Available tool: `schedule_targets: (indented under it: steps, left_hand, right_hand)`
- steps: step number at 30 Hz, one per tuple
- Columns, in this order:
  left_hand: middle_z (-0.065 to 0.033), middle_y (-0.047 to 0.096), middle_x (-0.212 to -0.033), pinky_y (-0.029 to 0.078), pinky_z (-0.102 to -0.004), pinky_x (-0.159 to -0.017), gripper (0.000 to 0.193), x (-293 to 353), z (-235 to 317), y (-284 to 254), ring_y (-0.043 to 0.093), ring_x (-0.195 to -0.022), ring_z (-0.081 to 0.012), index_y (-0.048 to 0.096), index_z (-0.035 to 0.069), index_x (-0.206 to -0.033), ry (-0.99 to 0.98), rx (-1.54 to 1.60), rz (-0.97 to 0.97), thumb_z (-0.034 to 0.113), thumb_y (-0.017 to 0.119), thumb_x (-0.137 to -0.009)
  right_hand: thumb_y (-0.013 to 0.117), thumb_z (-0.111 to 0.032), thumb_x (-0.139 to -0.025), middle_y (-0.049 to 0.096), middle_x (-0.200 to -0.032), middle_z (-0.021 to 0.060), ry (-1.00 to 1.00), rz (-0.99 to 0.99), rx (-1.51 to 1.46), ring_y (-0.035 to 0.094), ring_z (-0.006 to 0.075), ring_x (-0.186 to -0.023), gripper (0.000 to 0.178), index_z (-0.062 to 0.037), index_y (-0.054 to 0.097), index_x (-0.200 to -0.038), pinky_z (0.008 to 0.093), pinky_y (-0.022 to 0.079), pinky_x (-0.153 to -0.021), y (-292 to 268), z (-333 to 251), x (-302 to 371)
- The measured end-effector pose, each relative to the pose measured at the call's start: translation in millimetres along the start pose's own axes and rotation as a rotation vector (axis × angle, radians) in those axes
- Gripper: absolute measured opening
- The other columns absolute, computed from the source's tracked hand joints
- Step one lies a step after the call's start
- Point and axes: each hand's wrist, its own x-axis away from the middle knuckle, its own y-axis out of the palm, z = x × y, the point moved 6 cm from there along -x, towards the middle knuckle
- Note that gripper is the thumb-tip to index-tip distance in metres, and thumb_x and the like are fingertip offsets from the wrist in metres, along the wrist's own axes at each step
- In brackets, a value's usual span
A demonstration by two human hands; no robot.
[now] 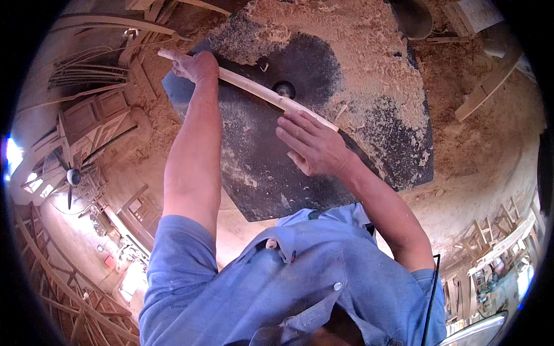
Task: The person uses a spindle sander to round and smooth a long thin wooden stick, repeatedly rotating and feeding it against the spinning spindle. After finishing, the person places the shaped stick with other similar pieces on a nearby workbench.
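Observation:
A long, narrow, pale wooden strip [254, 87] lies slantwise across a dark machine table [254, 147]. Wrapped round the strip near its far left end is my left hand [198, 67], closed on it. My right hand [314, 141] rests against the strip's near right end, fingers stretched out and fairly flat, thumb apart from them. Just beyond the strip's middle, close to my right fingertips, a round dark opening with a small metal spindle [284, 90] sits in the table. Whether the spindle turns, I cannot tell.
Wood shavings [369, 52] cover the table's far and right parts and the floor around it. Stacked wooden pieces [89, 75] and a fan [73, 176] stand at left. A wooden board [487, 86] leans at far right, and chair frames [485, 233] stand lower right.

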Motion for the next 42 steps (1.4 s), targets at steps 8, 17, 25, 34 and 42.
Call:
schedule_targets:
  steps: [8,17,25,34,42]
  left_hand:
    - [-0.0338,0.028,-0.155,0.017,-0.0486,-0.124,0.102,12,-1,-3,0.021,-0.148,-0.0459,-0.007,0.004,-0.162,0.003,-0.036,0.016,-0.004,0.056,-0.082]
    - [-0.0382,0.027,-0.153,0.016,-0.0468,-0.124,0.102,16,-12,7,0.022,-0.147,-0.0466,-0.01,0.004,-0.162,0.032,-0.056,0.031,-0.006,0.054,-0.083]
    - [-0.0421,0.03,-0.147,0.025,-0.0469,-0.12,0.094,3,-10,1,0.026,-0.143,-0.0469,0.006,-0.001,-0.161,-0.01,-0.014,0.028,0.0,0.057,-0.082]
    - [-0.0376,0.042,-0.142,0.028,-0.0485,-0.119,0.092,-20,-21,3,0.04,-0.135,-0.0472,0.014,-0.006,-0.158,0.072,-0.053,0.11,0.005,0.062,-0.08]
    - [-0.0377,0.049,-0.139,0.037,-0.042,-0.113,0.101,-36,-32,2,0.052,-0.128,-0.044,0.006,0.0,-0.162,0.034,-0.169,0.11,0.007,0.065,-0.081]
  right_hand:
    - [0.074,-0.013,-0.075,0.058,-0.141,0.0176,0.014,0.004,0.024,0.05,0.0359,-0.139,0.061,0.0009,0.06,-0.132,0.0469,0.038,-0.118,-7,-3,11]
    - [0.075,-0.007,-0.075,0.06,-0.141,0.0158,0.011,0.026,0.03,0.053,0.0339,-0.137,0.059,-0.0006,0.062,-0.132,0.0469,0.042,-0.116,-19,-2,13]
    - [0.074,-0.011,-0.074,0.059,-0.141,0.0168,0.007,0.016,0.015,0.051,0.0343,-0.138,0.061,0.0013,0.061,-0.132,0.0467,0.039,-0.118,-7,1,1]
    - [0.077,-0.01,-0.07,0.056,-0.146,0.0155,-0.007,0.052,-0.004,0.05,0.035,-0.14,0.069,-0.0016,0.059,-0.136,0.0474,0.04,-0.118,0,5,-7]
    - [0.077,-0.011,-0.07,0.055,-0.146,0.0158,-0.021,0.039,-0.008,0.049,0.0346,-0.14,0.07,-0.0003,0.058,-0.136,0.0481,0.039,-0.118,5,6,-16]
